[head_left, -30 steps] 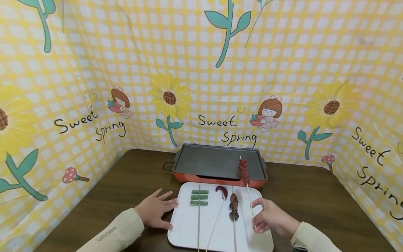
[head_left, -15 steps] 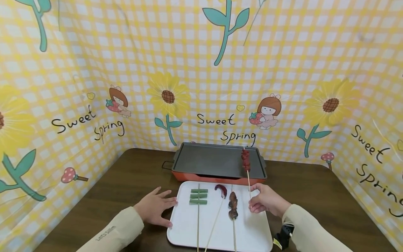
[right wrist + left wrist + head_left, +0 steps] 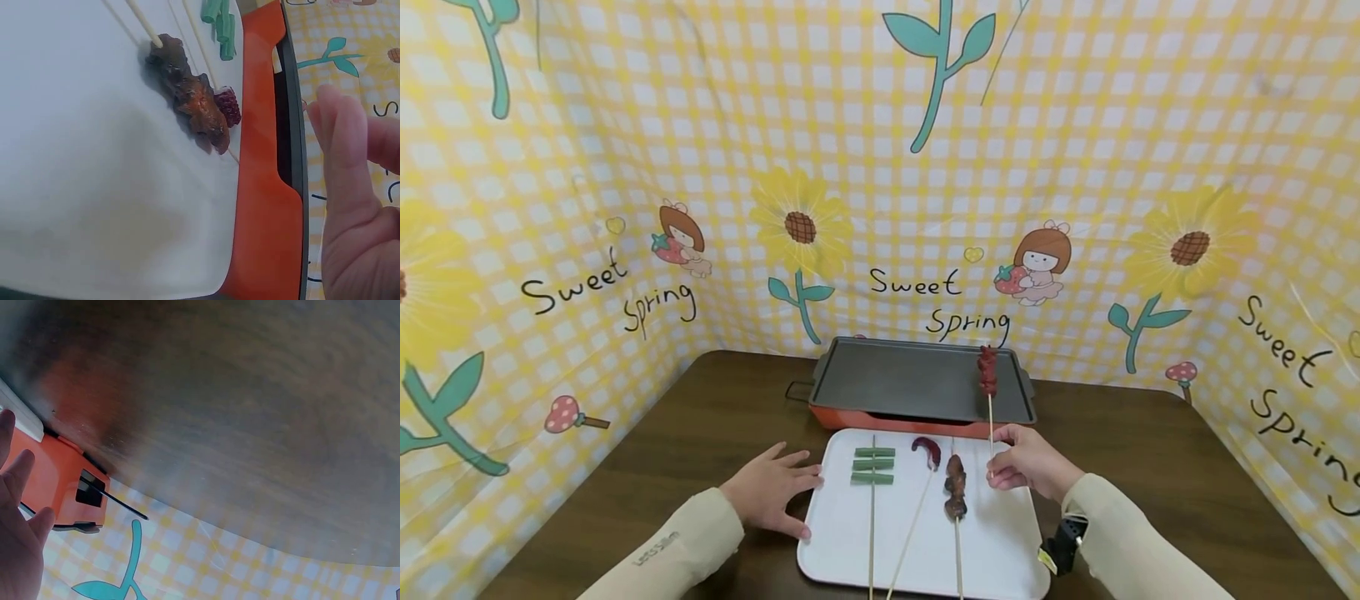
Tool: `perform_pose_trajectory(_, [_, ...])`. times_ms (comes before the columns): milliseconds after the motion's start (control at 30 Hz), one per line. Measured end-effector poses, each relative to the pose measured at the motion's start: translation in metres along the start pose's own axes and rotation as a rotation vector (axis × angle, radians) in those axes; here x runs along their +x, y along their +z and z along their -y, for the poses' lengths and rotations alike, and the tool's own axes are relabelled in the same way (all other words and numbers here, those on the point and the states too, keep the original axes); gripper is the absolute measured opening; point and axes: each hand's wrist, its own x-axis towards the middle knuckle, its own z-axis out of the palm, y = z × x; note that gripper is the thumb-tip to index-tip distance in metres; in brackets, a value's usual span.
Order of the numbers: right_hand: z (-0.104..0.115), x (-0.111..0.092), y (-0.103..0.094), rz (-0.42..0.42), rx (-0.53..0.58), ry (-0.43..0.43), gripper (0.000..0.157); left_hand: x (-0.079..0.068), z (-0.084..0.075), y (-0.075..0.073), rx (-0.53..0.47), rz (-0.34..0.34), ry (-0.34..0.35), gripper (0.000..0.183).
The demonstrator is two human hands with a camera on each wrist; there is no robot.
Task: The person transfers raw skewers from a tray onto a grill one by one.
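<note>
My right hand (image 3: 1026,462) pinches the bamboo stick of a red meat skewer (image 3: 988,371). The meat end overlaps the right part of the dark griddle (image 3: 887,379) in the head view. Fingers spread, my left hand (image 3: 771,492) rests at the left rim of a white tray (image 3: 1000,554). On that tray lie a skewer of green vegetable pieces (image 3: 873,465), a skewer with a curled purple piece like an octopus tentacle (image 3: 928,454), and a brown meat skewer (image 3: 955,487). In the right wrist view the red skewer is hidden behind the fingers (image 3: 347,144).
Behind the tray stands the griddle's orange base (image 3: 850,419), with a wire handle (image 3: 797,392) sticking out on the left. Brown wooden table (image 3: 685,433) surrounds both. A yellow checked cloth (image 3: 880,208) hangs close behind and at the sides. A black device (image 3: 1062,546) sits on the right wrist.
My right hand has moved forward and slightly left, carrying the red meat skewer from the griddle's front edge farther over its plate. The left hand has stayed at the tray.
</note>
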Motion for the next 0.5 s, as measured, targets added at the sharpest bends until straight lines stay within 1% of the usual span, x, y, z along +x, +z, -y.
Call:
perform_pose_trajectory(200, [0.003,0.008,0.000,-0.027,-0.013,0.009,0.039,-0.002,-0.001,0.002,-0.002,0.010,0.005,0.080])
perform_pose_trajectory(367, [0.006,0.016,-0.004,-0.047,-0.046,0.022,0.041,-0.005,-0.002,0.004,0.022,-0.002,0.015,0.078])
perform_pose_trajectory(500, [0.009,0.024,-0.010,-0.053,-0.030,0.034,0.044,-0.003,-0.001,0.003,0.049,-0.018,0.019,0.077])
